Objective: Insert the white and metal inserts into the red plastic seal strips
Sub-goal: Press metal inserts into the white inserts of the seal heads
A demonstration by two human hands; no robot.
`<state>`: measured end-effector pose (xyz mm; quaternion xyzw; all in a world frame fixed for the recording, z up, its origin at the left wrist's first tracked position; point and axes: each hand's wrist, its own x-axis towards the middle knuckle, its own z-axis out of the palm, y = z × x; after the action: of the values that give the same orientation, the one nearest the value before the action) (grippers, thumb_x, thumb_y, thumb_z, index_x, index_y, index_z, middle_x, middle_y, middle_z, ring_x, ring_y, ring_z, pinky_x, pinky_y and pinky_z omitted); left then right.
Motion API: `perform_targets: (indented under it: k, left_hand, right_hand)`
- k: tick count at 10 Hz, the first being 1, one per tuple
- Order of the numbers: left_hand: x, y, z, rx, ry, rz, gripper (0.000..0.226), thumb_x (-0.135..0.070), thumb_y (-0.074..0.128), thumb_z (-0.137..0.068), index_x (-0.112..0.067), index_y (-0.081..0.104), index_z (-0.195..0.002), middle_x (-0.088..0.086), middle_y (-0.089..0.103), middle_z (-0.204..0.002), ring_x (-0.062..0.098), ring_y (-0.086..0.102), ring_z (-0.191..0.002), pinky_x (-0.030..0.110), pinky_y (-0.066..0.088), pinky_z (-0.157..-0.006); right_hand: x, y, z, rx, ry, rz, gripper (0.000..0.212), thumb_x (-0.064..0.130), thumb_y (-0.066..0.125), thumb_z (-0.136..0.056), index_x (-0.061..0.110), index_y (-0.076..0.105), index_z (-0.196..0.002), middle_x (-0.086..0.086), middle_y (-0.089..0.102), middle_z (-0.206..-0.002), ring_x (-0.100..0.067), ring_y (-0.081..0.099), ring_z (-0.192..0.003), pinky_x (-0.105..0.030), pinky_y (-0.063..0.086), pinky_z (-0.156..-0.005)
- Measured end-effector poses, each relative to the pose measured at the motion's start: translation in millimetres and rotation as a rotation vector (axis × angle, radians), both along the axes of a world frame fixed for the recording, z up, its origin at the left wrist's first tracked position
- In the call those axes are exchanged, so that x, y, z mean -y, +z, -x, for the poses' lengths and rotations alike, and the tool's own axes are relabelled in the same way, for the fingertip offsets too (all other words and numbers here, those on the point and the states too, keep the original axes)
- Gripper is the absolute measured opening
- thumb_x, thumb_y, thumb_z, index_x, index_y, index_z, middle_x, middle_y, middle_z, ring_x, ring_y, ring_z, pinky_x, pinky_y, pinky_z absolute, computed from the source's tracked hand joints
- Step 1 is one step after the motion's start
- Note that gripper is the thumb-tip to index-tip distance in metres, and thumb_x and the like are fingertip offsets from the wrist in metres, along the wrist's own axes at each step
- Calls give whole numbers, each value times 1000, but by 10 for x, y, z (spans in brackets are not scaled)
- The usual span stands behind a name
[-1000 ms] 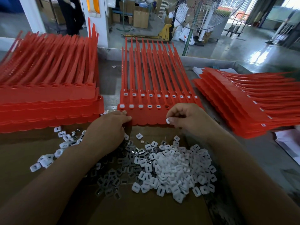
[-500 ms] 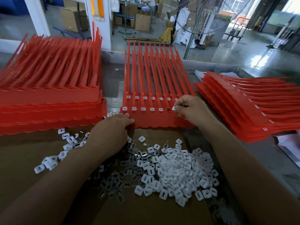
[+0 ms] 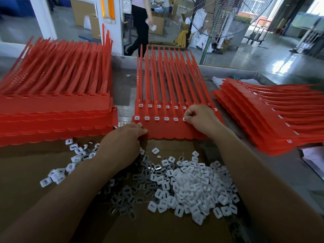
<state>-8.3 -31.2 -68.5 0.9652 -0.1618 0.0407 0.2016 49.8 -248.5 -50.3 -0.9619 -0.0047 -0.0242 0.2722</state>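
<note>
At the centre of the frame the middle sheet of red seal strips point(image 3: 175, 133) is laid flat, its tails pointed toward the upper edge. Five white pieces are seen seated along its near row, counted from the left. At the next pocket a white insert point(image 3: 184, 118) is pinched by the right hand point(image 3: 201, 118). Thumb and forefinger are closed on it and the other fingers are curled in behind.

The left hand point(image 3: 122, 144) is laid on the sheet's lower left corner. Its fingers are kept fairly straight, with the tips pressed onto the red edge, and nothing is seen held in it.

Lower in the frame, a heap of loose white inserts point(image 3: 194, 186) is spread over brown cardboard point(image 3: 26, 172). Darker metal inserts point(image 3: 129, 192) are scattered just left of it, partly under the left forearm.

A tall stack of red strips point(image 3: 52, 106) is piled at the left. Another stack point(image 3: 263, 120) is fanned out at the right, with white pieces already showing along its edge. At the top, a person point(image 3: 140, 23) is caught walking across the shop floor beside a standing fan point(image 3: 219, 20).
</note>
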Motion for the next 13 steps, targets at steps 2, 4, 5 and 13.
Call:
perform_targets:
  k: [2, 4, 5, 13]
  left_hand:
    - [0, 2, 12, 9, -4, -12, 52, -2, 41, -85, -24, 44, -133, -6, 33, -146, 9, 27, -134, 23, 21, -107]
    - [-7, -9, 5, 10, -7, -22, 53, -2, 40, -85, -25, 44, -133, -6, 33, -146, 9, 26, -134, 24, 21, -107]
    - [-7, -9, 2, 5, -3, -23, 54, -2, 41, -85, -25, 44, -133, -6, 32, -146, 9, 27, -134, 25, 22, -108]
    - [6, 13, 20, -9, 9, -20, 51, -4, 41, -86, -25, 43, -133, -6, 31, -146, 9, 27, -134, 25, 21, -110]
  right_hand:
    - [-18, -43, 7, 77, -73, -8, 26, 15, 69, -80, 26, 58, -60, 7, 60, -86, -9, 53, -85, -25, 40, -75]
    - [-28, -15, -30, 20, -153, -111, 27, 12, 74, -74, 27, 53, -66, 8, 55, -80, -17, 57, -91, -33, 47, -82]
    - [-53, 22, -81, -30, -178, -134, 27, 8, 75, -72, 24, 54, -67, 2, 59, -87, -17, 56, -91, -29, 44, -79]
    - [117, 4, 213, -97, 66, -151, 13, 18, 65, -84, 26, 61, -94, 8, 57, -101, -7, 52, -97, -20, 36, -78]
